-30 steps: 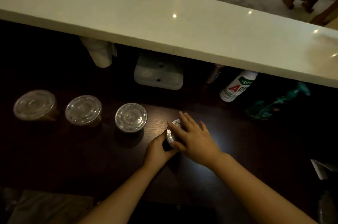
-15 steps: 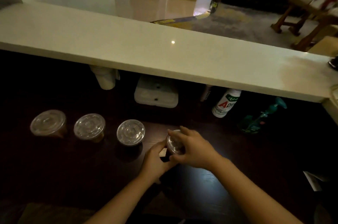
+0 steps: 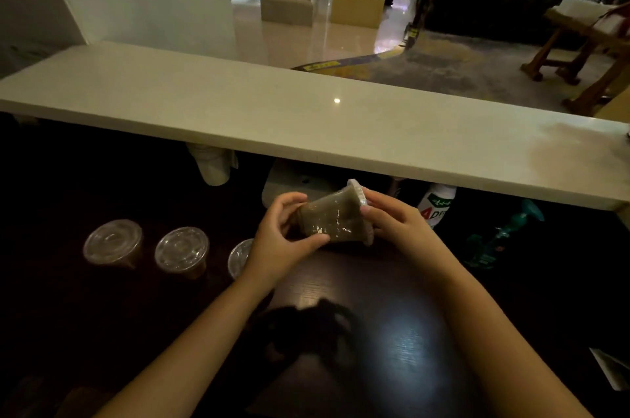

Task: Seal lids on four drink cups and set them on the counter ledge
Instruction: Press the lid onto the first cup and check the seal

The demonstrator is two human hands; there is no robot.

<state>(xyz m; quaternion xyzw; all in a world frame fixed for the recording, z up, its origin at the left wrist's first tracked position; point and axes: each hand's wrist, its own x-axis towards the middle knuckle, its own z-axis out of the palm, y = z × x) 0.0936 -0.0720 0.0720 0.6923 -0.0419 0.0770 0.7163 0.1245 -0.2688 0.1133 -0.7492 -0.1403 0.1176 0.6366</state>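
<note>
Cups counted: four in all, each lidded; three stand in a row on the dark counter [image 3: 392, 332], one is held in the air.
Row of three: the left cup [image 3: 112, 243], the middle cup [image 3: 181, 251] and the third cup [image 3: 240, 257], all upright, side by side, apart from one another.
Held cup [image 3: 332, 220]: tipped on its side above the dark counter, below the front edge of the pale ledge [image 3: 306, 117], lid end pointing right and away; it touches no surface.
Appearance of held cup: clear plastic, tapered, filled with a murky brown-green drink; its clear lid [image 3: 360, 204] sits on the wide mouth.
Left hand [image 3: 283, 240]: closed around the narrow base end, thumb underneath.
Right hand [image 3: 392, 223]: fingers curled against the lid rim, gripping that end.
Hidden or cut off: the third cup is half covered by the left wrist (only the lid's left part shows); the drink in the row is barely visible in the dark.
Under the ledge: a white bottle [image 3: 436, 208] with red lettering, top hidden; a teal spray bottle [image 3: 501, 237], dim.
Ledge: bare pale stone.
</note>
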